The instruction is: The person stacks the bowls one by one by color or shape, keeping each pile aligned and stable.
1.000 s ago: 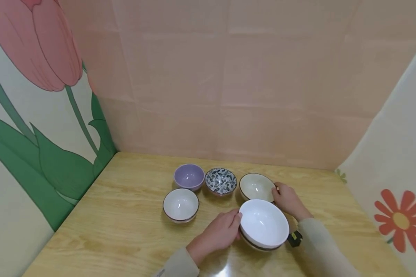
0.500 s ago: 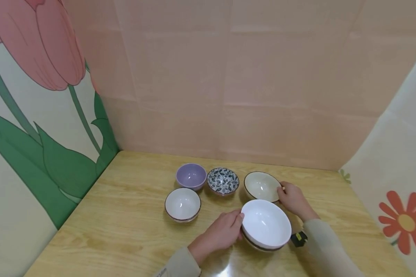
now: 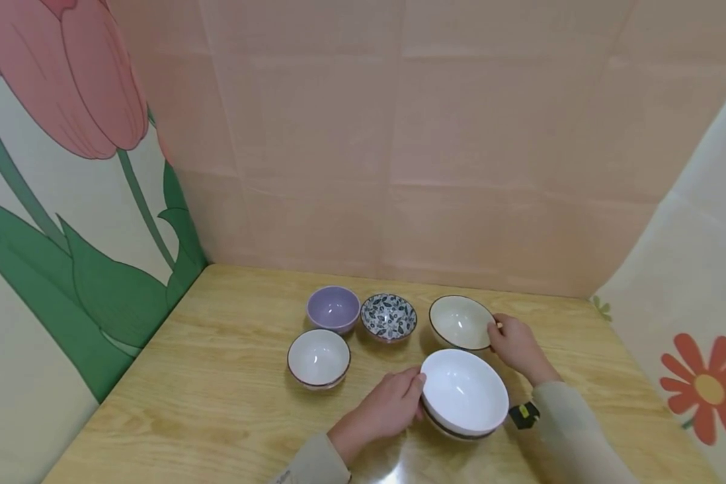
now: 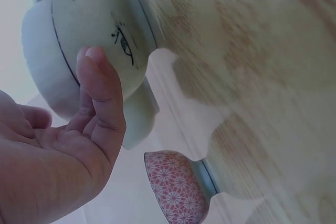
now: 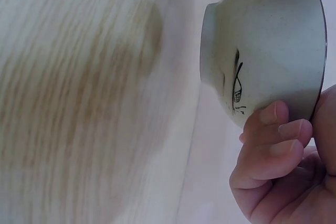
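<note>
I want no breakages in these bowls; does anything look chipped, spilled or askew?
Nothing stands out: no chips or spills show, and nothing looks clearly askew. The left hand holds a white bowl set in a dark-rimmed bowl; the right hand grips a cream bowl.

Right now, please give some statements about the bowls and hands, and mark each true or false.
1. The right hand holds the cream bowl. True.
2. The left hand holds the big white bowl, stacked in a dark-rimmed bowl. True.
3. The big white bowl is upside down. False: its open side faces up.
4. The purple bowl stands left of the leaf-patterned bowl. True.
5. The purple bowl touches the cream bowl. False: they are apart.
</note>
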Motion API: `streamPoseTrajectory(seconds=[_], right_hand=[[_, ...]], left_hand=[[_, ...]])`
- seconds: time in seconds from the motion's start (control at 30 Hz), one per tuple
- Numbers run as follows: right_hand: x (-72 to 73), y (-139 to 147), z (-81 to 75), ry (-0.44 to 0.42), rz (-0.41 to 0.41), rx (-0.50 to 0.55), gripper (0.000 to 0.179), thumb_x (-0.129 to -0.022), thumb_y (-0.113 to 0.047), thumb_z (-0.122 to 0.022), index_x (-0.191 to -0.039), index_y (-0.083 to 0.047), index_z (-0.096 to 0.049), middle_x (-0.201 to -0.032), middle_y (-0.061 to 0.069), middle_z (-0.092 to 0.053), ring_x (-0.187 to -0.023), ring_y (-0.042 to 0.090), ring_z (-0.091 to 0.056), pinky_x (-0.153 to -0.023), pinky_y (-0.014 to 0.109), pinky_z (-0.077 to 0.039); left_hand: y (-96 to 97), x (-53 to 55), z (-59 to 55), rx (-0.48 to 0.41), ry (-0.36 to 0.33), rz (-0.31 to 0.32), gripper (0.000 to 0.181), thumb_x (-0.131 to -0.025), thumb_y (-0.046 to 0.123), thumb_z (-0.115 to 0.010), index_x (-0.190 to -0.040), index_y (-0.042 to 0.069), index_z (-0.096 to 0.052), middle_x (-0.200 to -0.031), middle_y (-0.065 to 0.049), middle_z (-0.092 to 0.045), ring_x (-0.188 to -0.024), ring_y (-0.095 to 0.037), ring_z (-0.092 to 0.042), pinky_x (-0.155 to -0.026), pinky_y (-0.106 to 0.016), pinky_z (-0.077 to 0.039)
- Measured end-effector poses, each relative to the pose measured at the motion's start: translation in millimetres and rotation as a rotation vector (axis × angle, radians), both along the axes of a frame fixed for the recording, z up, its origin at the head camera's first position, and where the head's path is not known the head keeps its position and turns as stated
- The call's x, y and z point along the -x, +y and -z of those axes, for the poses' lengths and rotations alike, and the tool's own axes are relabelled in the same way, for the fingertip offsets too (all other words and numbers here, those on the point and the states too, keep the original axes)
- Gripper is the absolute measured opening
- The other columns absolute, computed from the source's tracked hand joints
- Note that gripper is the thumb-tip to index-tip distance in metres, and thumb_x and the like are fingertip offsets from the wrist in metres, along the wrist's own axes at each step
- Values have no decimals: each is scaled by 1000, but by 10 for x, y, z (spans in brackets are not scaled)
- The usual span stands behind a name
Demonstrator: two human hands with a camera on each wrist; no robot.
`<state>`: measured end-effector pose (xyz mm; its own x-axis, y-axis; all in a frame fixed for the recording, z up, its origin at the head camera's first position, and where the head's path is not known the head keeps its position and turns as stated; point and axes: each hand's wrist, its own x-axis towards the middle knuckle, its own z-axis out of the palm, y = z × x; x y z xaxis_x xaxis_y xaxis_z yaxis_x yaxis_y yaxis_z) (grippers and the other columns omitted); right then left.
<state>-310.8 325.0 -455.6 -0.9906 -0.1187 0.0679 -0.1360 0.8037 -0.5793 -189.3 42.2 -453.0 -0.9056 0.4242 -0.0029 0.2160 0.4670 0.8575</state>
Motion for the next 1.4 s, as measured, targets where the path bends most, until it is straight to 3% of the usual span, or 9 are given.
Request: streamPoseTrajectory(seconds=[0.5,0.77,1.03,1.4], right_hand=[[-8,25,-128,5,-2,11,42,-104,-14,-38,-125,21,-50,-89,25,-68,-66,20,-64,-54,31,-53],[-15,62,-204,20,11,16,45,-105,-17,-37,-128,19,-50,-95,28,-68,-69,21,-65,-53,31,-53],[-72,65,-293,47,15,14,45,-105,-17,-37,-129,19,-50,-96,28,-68,-70,22,-66,-53,31,-52],[-150,55,-426,49,25,19,47,-106,-20,-37,-129,18,-50,-101,31,-67,-72,22,-67,-56,30,-54]], left_hand=[[-3,-14,0,14,5,-8,50,-109,38,-33,-142,7,-53,-66,3,-61,-54,-8,-53,-73,-26,-49],[1,3,16,51,40,-7,50,-109,37,-34,-144,6,-51,-65,6,-60,-57,-5,-53,-76,-26,-50],[10,23,61,61,54,-4,49,-109,36,-35,-145,7,-51,-64,10,-59,-59,-3,-54,-77,-25,-50],[10,12,38,68,58,-7,49,-109,36,-35,-145,7,-51,-64,9,-59,-58,-3,-53,-78,-26,-50]])
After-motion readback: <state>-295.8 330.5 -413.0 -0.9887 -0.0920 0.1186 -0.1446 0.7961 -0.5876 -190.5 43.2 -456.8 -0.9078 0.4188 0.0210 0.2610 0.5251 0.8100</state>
